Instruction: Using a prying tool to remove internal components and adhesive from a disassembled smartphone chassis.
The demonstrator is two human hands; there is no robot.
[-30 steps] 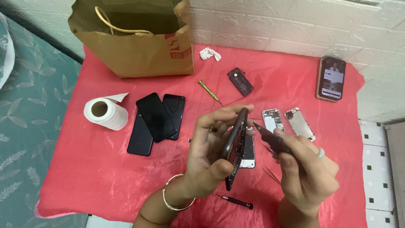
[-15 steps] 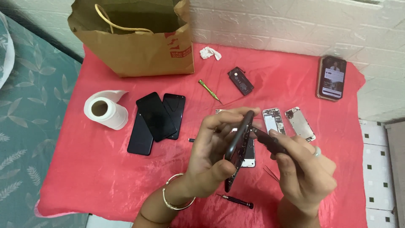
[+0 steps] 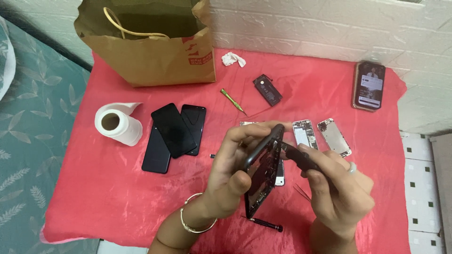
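Red-cloth table [image 3: 94, 188] by white wall | L hand [image 3: 230, 181] grip closed on phone shell [image 3: 262, 174], edge-up above table | R hand [image 3: 336, 190] grip closed on dark tool [image 3: 301, 159] at shell's top | tip: hold shell steady, pry gently.

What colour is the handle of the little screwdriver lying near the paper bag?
Green, on the screwdriver; the head view shows it clearly.

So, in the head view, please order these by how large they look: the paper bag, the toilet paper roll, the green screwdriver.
Largest to smallest:
1. paper bag
2. toilet paper roll
3. green screwdriver
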